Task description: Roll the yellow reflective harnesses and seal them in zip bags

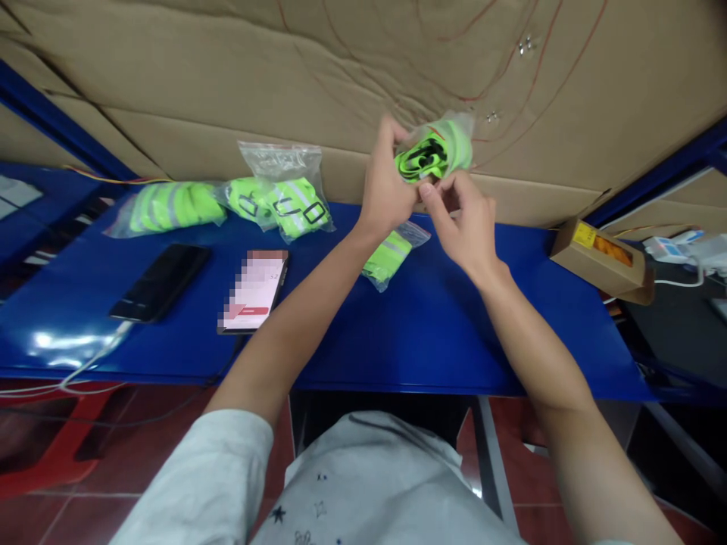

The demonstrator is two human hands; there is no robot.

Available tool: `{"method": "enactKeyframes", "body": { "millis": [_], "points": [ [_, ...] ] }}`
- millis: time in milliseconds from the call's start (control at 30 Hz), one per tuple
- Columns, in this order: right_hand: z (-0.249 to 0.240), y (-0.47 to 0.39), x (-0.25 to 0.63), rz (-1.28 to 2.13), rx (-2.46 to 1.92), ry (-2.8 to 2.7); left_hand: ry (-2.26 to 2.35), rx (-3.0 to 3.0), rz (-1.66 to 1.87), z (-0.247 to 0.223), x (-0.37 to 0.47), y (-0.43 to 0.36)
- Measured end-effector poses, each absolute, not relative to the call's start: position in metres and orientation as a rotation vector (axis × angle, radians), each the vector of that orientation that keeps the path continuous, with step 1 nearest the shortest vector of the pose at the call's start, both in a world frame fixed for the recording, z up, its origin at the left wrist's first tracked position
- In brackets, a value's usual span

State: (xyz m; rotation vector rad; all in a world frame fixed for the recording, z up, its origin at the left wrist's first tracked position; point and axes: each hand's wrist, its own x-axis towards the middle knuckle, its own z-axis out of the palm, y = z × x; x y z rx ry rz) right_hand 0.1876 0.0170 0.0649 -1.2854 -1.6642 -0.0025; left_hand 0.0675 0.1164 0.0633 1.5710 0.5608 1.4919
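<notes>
A clear plastic bag with a rolled neon-green strap and black parts inside (435,154) is held up in front of the cardboard wall. My left hand (388,185) is closed around the bag's left side. At its lower edge, my right hand (466,219) pinches with thumb and fingers, close against the left one. Below the hands, a smaller bagged green piece (388,256) lies on the blue table (443,325). More bagged green straps lie toward the left: a long bundle (176,207), a middle one (250,198) and one with black buckles (298,208).
A dark phone (162,282) with a white cable and a phone with a lit screen (255,291) lie at the left. At the right edge sits an open cardboard box (596,261) with orange contents. Cardboard (198,76) lines the back, with red wires.
</notes>
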Motion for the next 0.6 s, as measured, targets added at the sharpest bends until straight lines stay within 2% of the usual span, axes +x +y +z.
{"method": "enactKeyframes", "body": {
  "millis": [133,267,367,500,600],
  "points": [
    [0.064,0.026,0.199,0.130,-1.363,-1.569,0.652,1.942,1.473,0.073,0.056,0.113],
    [0.056,0.036,0.209,0.350,-1.433,-1.517,0.627,1.974,1.134,0.067,0.053,0.124],
    [0.057,0.037,0.215,0.313,-1.579,-1.495,0.501,1.874,0.993,0.065,0.053,0.127],
    [0.070,0.030,0.222,0.248,-1.715,-1.550,0.611,1.922,1.085,0.075,0.056,0.117],
    [0.087,0.020,0.230,0.352,-1.676,-1.626,0.690,2.003,1.239,0.083,0.055,0.114]
  ]
}}
